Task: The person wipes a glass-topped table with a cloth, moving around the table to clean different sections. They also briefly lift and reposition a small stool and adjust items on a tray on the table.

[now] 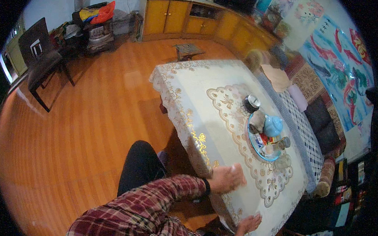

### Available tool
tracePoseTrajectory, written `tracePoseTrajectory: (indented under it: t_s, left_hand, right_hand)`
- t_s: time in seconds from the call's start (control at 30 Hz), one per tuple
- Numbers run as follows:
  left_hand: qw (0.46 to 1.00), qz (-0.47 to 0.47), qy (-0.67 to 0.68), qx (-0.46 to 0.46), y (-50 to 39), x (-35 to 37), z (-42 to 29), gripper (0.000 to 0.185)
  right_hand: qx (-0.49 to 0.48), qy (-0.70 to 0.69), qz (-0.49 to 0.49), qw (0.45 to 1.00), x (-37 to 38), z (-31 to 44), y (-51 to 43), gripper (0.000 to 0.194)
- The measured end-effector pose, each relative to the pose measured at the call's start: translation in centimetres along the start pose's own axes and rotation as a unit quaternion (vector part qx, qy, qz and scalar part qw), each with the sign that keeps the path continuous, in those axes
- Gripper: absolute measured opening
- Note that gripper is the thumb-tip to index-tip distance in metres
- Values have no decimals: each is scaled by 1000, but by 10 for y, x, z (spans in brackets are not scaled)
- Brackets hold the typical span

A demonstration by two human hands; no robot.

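Note:
Blurred by motion, my left hand (227,178) is over the near long edge of a table with a cream, gold-patterned tablecloth (193,83). Whether it holds anything is unclear. My right hand (249,223) rests at the cloth's lower edge, fingers extended, with nothing visible in it. Beyond both hands lies a round blue-rimmed tray (249,138). On it are a light-blue teapot (273,125), a greyish cloth-like item (257,122), a glass cup (285,142) and small colourful packets (264,139). A dark jar with a silvery lid (252,102) stands beside the tray.
A sofa with a checked seat cover (298,122) runs along the table's far side. A low stool (188,51) stands past the table's end. A dark chair (46,61) is on the wooden floor at left, with wooden cabinets (168,17) at the back wall.

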State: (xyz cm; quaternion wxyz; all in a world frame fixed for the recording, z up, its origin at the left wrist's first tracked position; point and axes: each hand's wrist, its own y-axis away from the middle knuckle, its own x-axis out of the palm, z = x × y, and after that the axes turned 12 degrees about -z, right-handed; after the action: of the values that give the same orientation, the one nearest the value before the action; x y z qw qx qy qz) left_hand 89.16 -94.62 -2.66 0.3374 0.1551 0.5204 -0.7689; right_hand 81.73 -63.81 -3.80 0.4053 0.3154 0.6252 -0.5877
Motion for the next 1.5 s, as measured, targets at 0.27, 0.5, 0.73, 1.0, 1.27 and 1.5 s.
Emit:
tracePoseTrajectory:
  t_s: [0.27,0.5,0.73,1.0,1.27,1.5]
  left_hand:
    - [958,1,286,0,17,-9,-89,36]
    - [861,59,413,-291,77,9,112,42]
    - [783,-80,347,-510,91,4,262,35]
    - [913,307,65,-261,84,21,299,57]
    - [815,342,425,-196,67,1,230,67]
    - [686,439,579,-33,100,-74,164,52]
  right_hand:
    - [-13,-15,-13,1000,12,-11,2,45]
    - [-5,26,18,999,13,-8,-1,46]
    - [63,-7,49,997,-2,4,-4,45]
    - [37,17,39,998,8,-3,-2,47]
    - [-4,-10,-18,1000,35,-21,5,47]
    - [-6,-56,-29,998,34,-20,6,48]
